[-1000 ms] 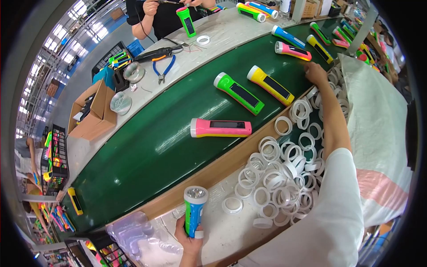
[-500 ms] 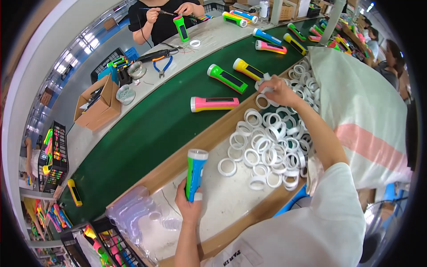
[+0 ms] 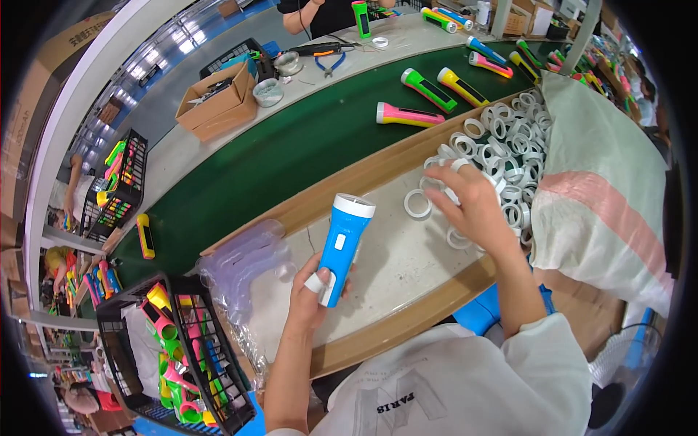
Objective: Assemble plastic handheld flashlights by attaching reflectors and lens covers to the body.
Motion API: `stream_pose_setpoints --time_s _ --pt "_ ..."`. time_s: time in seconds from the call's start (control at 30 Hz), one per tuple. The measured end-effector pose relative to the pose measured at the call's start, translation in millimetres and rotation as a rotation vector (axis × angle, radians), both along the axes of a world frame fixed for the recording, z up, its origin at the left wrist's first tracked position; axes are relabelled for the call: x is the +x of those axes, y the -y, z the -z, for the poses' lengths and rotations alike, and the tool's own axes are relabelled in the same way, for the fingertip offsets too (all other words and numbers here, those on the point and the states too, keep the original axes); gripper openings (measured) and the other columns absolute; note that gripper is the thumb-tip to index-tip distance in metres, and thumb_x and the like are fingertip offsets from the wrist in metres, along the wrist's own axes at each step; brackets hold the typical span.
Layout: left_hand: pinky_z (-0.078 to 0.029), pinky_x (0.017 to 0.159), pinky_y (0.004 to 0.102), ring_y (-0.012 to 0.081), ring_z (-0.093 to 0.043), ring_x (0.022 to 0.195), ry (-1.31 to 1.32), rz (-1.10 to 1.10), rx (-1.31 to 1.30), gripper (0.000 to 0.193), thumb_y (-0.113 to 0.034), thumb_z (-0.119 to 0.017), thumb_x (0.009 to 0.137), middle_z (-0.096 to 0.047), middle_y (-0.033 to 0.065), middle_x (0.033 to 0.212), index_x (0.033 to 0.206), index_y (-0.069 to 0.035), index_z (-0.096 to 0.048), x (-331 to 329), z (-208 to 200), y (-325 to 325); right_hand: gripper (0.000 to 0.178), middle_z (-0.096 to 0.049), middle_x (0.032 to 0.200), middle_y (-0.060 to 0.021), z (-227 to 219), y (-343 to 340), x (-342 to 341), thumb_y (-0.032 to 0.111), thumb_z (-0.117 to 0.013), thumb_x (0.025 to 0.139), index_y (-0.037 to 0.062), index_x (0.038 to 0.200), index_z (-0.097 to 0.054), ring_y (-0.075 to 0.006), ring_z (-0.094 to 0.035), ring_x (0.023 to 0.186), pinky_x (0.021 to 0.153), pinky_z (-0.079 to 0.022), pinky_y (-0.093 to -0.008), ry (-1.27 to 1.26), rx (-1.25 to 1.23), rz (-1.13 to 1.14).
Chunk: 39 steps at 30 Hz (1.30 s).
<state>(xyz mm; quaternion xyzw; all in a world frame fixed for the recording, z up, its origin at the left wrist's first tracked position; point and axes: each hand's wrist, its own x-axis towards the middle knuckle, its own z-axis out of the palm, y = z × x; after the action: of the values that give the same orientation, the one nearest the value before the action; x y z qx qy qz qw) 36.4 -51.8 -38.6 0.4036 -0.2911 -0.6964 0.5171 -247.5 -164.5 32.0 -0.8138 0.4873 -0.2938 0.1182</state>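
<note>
My left hand (image 3: pixel 308 299) is wrapped around the lower body of a blue flashlight (image 3: pixel 343 243), held upright and tilted slightly right. The flashlight has a white head ring and a white switch, and a white band covers my left thumb. My right hand (image 3: pixel 476 207) hovers over the near left part of a pile of white plastic rings (image 3: pixel 515 174). Its thumb and forefinger are apart with nothing visible between them; a white band shows at one finger. One loose ring (image 3: pixel 417 204) lies just left of my right fingertips.
A cardboard-edged tray (image 3: pixel 349 200) borders a green conveyor belt (image 3: pixel 291 145) carrying several flashlights. Clear plastic pieces (image 3: pixel 243 265) lie at the tray's left end. A black crate (image 3: pixel 218 349) of colourful parts stands lower left. A white sack (image 3: pixel 603 182) bulges at right. Across the belt sits another person (image 3: pixel 334 18).
My right hand has drawn back from the far end of the ring pile toward me. The flashlight has turned so its blue switch side faces up. The view has shifted left and down.
</note>
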Motion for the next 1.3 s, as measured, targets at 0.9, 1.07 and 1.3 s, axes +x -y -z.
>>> stream_pose_setpoints --time_s 0.9,1.07,1.3 --pt "-0.041 0.049 0.0283 0.0170 -0.049 0.057 -0.883 0.273 0.267 0.056 -0.008 -0.076 0.068 -0.049 0.0072 0.073 0.113 -0.005 -0.043 -82 -50 -111 0.034 -0.058 0.097 -0.0117 34 -101 112 0.022 -0.075 0.073 0.0091 0.091 -0.049 -0.0249 -0.060 0.096 0.101 -0.043 -0.0464 1.711 1.471 -0.898" --pt "-0.041 0.048 0.0285 0.0169 -0.049 0.055 -0.868 0.357 0.267 0.058 -0.013 -0.078 0.067 -0.048 0.0076 0.071 0.113 -0.005 -0.043 -74 -48 -115 0.032 -0.058 0.097 -0.0139 50 -108 119 0.021 -0.075 0.072 0.0138 0.079 -0.045 -0.0267 -0.061 0.093 0.108 -0.036 -0.0544 1.986 1.473 -1.192" --pt "-0.048 0.061 0.0274 0.0140 -0.059 0.067 0.746 0.110 -0.149 0.036 -0.001 -0.061 0.071 -0.060 0.0051 0.076 0.104 -0.003 -0.049 -54 -15 -85 0.035 -0.058 0.095 -0.0138 58 -90 97 0.020 -0.075 0.073 0.0124 0.089 -0.045 -0.0244 -0.061 0.091 0.109 -0.034 -0.0545 1.414 1.057 -0.708"
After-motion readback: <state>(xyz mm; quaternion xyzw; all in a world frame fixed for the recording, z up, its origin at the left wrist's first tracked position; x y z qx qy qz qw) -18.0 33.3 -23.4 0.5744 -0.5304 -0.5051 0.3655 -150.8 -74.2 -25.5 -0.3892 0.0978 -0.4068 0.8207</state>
